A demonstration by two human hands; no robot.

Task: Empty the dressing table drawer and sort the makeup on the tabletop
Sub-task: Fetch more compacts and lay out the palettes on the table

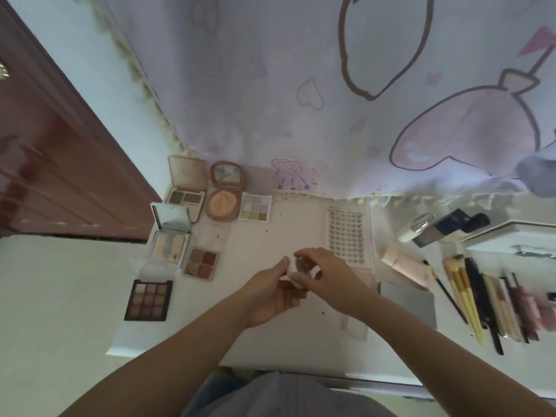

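Lilac curtain (pixel 270 85) with pink cartoon hearts, yellow brushes (pixel 463 299), brown nine-pan palette (pixel 149 300).

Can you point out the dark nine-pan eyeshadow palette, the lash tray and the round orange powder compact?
Dark palette (pixel 149 300): head view, centre pan of its grid.
Lash tray (pixel 346 233): head view, middle of the lash rows.
Round compact (pixel 223 203): head view, on the orange powder.

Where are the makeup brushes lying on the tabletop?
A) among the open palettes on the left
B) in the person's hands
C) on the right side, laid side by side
C: the makeup brushes lie side by side on the right of the tabletop, opposite the palettes.
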